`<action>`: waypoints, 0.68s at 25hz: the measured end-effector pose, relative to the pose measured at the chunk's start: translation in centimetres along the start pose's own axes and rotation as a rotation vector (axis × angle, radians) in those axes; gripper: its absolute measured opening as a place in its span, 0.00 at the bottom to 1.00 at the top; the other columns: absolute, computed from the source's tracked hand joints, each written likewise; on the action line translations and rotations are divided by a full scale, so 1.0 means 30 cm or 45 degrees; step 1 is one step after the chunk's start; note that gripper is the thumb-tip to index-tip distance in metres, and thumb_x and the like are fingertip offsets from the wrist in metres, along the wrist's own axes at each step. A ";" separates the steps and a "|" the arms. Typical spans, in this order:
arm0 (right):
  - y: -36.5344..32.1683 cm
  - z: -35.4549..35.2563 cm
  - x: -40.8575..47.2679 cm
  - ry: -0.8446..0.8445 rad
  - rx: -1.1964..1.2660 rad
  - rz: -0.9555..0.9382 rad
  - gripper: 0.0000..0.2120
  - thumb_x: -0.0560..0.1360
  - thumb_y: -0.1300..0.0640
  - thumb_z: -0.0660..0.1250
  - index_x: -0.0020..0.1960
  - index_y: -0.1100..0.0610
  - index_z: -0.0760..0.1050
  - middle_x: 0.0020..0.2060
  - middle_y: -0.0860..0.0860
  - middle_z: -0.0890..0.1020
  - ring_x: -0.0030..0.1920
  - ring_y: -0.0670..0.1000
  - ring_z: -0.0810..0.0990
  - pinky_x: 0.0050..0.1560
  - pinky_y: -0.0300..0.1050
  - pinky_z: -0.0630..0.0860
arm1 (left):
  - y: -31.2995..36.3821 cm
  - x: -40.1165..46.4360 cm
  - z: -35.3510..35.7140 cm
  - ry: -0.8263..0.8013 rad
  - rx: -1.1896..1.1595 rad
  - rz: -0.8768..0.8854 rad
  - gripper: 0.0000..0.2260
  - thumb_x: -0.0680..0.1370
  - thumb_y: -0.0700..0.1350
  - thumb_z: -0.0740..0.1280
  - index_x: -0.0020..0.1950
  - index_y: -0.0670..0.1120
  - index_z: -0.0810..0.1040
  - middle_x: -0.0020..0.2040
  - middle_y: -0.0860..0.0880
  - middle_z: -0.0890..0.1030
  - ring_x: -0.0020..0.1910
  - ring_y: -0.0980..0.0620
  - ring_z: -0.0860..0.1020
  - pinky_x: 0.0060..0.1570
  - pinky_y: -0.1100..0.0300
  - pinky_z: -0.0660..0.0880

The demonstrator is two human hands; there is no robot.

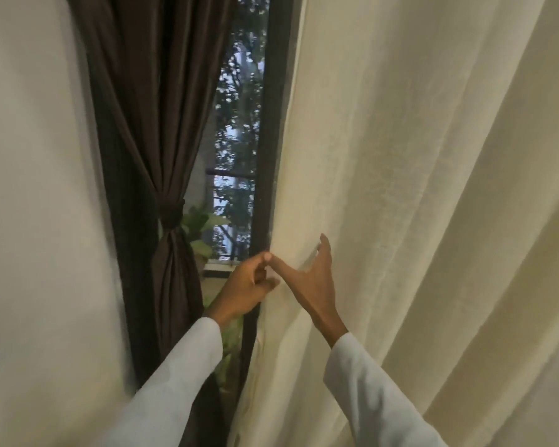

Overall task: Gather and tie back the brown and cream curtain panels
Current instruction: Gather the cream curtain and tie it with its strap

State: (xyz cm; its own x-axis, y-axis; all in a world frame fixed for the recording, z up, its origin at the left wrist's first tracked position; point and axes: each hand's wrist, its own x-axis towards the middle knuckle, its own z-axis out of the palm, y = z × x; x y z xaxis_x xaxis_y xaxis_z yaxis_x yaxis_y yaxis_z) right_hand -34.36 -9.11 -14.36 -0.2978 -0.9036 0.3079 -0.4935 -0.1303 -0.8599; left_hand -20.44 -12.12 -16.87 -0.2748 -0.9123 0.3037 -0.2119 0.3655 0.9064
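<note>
The left hand (250, 282) is pinching the edge of the long cream cloth curtain (400, 188) hanging straight down, while the right hand (313, 279) is pressing it with fingers (325, 245) spread.

The brown curtain (149, 124) hangs gathered left of the window (239, 124), cinched by a knotted tie (171, 214) of the same cloth. At the inner edge of the cream curtain (417, 188), the left hand (249, 285) curls its fingers round the hem, while the right hand (313, 279) lies spread against the fabric, thumb tip meeting the left hand. Both sleeves (181, 382) are white. A leafy plant (200, 227) stands behind the tie.
</note>
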 end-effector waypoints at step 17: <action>0.162 -0.246 -0.022 0.186 0.269 -0.341 0.04 0.75 0.57 0.71 0.44 0.48 0.81 0.33 0.37 0.81 0.34 0.41 0.79 0.30 0.29 0.72 | 0.050 -0.028 0.141 0.663 0.329 -0.042 0.11 0.73 0.52 0.72 0.49 0.55 0.72 0.40 0.49 0.78 0.40 0.50 0.79 0.47 0.48 0.79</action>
State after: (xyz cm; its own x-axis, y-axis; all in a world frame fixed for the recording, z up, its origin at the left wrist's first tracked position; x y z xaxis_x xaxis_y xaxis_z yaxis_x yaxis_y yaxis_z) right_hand -42.60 -6.14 -15.73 -0.3017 -0.7605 0.5750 -0.3948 -0.4493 -0.8014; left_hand -24.49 -10.03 -17.02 0.2197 -0.8707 0.4400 -0.4524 0.3086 0.8367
